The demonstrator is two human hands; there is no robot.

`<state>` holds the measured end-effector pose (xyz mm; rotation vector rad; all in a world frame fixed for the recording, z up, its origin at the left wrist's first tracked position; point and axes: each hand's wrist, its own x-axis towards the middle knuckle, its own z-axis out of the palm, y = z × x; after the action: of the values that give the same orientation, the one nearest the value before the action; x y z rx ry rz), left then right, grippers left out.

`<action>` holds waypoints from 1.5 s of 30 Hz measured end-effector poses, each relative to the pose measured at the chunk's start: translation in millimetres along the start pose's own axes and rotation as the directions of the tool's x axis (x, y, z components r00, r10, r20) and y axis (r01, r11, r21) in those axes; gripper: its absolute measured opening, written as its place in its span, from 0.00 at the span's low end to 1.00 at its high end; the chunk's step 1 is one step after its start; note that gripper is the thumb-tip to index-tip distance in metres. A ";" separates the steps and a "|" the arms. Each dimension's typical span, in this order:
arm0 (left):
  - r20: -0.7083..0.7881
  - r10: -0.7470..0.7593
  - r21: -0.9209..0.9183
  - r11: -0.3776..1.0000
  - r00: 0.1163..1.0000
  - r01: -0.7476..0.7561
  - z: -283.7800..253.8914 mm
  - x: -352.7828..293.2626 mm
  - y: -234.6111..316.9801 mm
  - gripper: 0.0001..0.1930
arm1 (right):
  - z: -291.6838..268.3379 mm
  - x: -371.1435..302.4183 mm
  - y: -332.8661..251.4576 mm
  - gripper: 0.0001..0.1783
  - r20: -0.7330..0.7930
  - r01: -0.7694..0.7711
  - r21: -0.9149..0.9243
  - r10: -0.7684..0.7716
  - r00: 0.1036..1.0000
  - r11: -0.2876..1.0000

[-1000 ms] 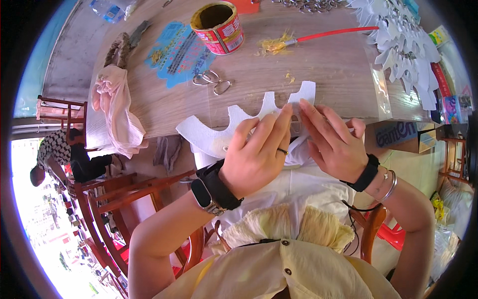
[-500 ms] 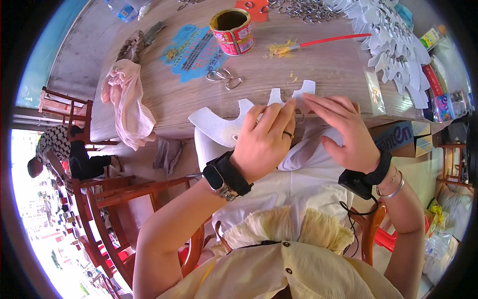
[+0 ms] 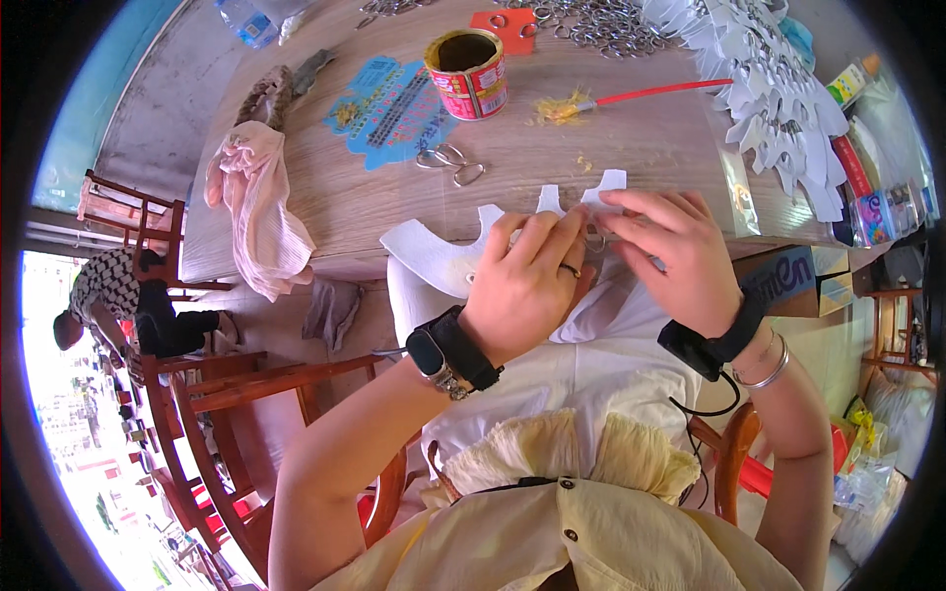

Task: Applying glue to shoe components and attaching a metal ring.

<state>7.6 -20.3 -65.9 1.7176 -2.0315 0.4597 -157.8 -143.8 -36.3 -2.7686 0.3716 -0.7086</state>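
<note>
A white notched piece, stiff and leather-like with square tabs along its far side, lies at the table's near edge. My left hand is closed on its middle, the fingers bent over the tabs. My right hand pinches at the rightmost tab, thumb below and fingertips above. Between the two hands shows part of a thin metal ring; how it sits on the tab is partly hidden by my fingers. A few loose metal rings lie beyond the white piece.
An open red tin stands on the table, beside a red-handled glue brush. Many more rings are heaped at the back. Stacked white pieces lie at right, a pink cloth at left. Another person bends at far left.
My right hand's fingers have bent and drawn in around the right tab, where they were stretched flatter before. My left hand stays on the white piece. The whole view has shifted slightly.
</note>
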 end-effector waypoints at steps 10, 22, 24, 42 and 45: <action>-0.029 -0.059 -0.101 0.993 0.998 0.056 -0.1 2.4 -2.5 0.22 | 11.2 7.0 17.8 0.11 -0.046 0.224 -0.110 -0.230 0.972 0.968; -0.048 -0.397 -0.082 0.916 0.916 0.393 -30.5 7.4 7.8 0.25 | 14.7 2.4 12.6 0.14 -0.245 0.117 -0.088 -0.136 0.960 0.989; -0.017 -0.393 -0.095 0.916 0.919 0.390 -35.6 5.8 12.1 0.26 | 11.4 2.6 5.2 0.14 -0.261 0.094 -0.076 -0.111 0.959 0.993; -0.046 -0.198 -0.091 0.977 0.979 0.193 -79.0 -6.1 31.0 0.10 | -48.4 5.5 -46.2 0.09 0.061 -0.033 0.404 0.009 0.998 0.914; 0.000 -0.232 -0.134 0.964 0.973 0.230 -88.6 -10.5 36.1 0.11 | -56.3 4.5 -53.0 0.10 0.085 -0.015 0.433 -0.024 0.996 0.901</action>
<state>-16.2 40.5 4.7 1.8332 -1.7786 0.2543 -172.5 -106.1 29.8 -2.3653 0.1621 -0.5829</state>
